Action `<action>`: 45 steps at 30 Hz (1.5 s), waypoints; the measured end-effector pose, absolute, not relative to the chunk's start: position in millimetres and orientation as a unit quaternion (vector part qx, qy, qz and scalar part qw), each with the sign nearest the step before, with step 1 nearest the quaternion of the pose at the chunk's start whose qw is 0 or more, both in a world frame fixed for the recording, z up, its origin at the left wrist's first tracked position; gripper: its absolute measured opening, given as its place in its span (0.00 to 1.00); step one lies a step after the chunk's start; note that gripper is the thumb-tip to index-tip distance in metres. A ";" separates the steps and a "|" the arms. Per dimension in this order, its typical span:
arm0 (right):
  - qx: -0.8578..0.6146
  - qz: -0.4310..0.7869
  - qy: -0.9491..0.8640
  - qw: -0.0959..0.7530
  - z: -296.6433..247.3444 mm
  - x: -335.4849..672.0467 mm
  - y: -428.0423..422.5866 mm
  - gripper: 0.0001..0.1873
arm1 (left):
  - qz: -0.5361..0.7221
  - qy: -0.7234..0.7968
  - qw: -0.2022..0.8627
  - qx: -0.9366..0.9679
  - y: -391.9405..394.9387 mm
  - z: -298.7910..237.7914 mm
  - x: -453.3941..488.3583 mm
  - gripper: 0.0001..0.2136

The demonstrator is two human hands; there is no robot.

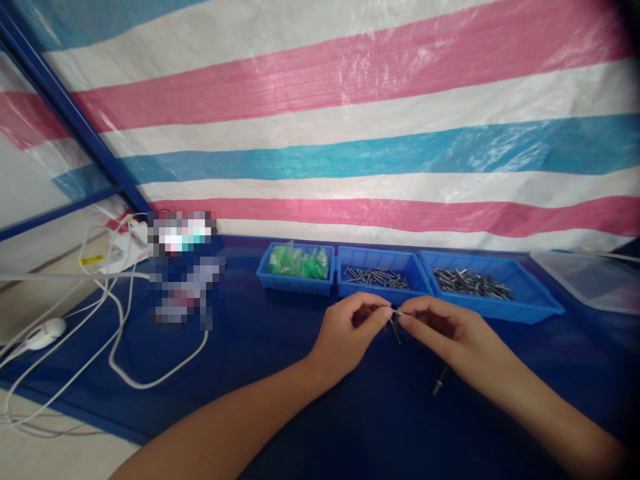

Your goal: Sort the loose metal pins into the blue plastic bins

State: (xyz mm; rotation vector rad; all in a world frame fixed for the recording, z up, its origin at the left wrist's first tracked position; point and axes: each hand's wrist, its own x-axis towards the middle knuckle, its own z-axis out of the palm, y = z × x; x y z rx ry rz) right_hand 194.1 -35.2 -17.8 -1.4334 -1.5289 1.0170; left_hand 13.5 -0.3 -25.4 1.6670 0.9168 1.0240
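My left hand is closed in a pinch on thin metal screws, which stick out below the fingertips. Meeting it from the other side, my right hand also pinches with thumb and forefinger at a small metal piece; its exact shape is too small to tell. Both hands hover just in front of the blue bins. Beneath my right hand shows a dark rod-like piece with a metallic end; whether it is held or lies on the table is unclear.
Three blue bins stand in a row: green plastic packets, long screws and short metal pieces. A clear plastic lid lies at right. White cables cross the left of the blue table, near blurred items. Striped sheeting hangs behind.
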 end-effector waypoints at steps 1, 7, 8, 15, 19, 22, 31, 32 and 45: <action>-0.568 0.394 -0.600 0.401 -17.1 195.6 -35.5 0.18 | 0.415 0.379 0.459 0.688 -0.1 -24.7 13.5 0.09; -0.561 0.336 -0.633 0.415 -9.6 199.0 -38.7 0.15 | 0.377 0.364 0.356 0.774 -1.0 -21.6 13.1 0.09; -0.560 0.322 -0.643 0.411 -8.3 199.8 -38.6 0.15 | 0.369 0.358 0.334 0.790 -1.3 -21.2 12.8 0.09; -0.650 0.166 -0.587 0.453 1.7 236.2 -26.9 0.14 | 0.276 0.322 0.181 0.887 -4.6 -19.8 8.8 0.15; -0.733 0.011 -0.572 0.366 -0.9 266.3 -16.9 0.18 | 0.224 0.297 0.142 0.917 -8.6 -22.9 9.1 0.14; -0.704 -0.060 -0.639 0.304 -8.2 276.2 -11.1 0.19 | 0.197 0.308 0.127 0.922 -9.1 -26.0 10.0 0.12; -0.624 -0.094 -0.698 0.339 -4.2 252.4 -18.9 0.14 | 0.185 0.339 0.105 0.916 -5.9 -27.3 10.2 0.10; -0.609 -0.107 -0.705 0.348 -2.5 247.7 -21.4 0.13 | 0.185 0.343 0.102 0.915 -5.5 -27.4 10.2 0.10; -0.457 0.043 -0.843 0.281 -9.7 194.2 -37.4 0.09 | 0.337 0.351 0.258 0.835 3.9 -19.9 10.7 0.11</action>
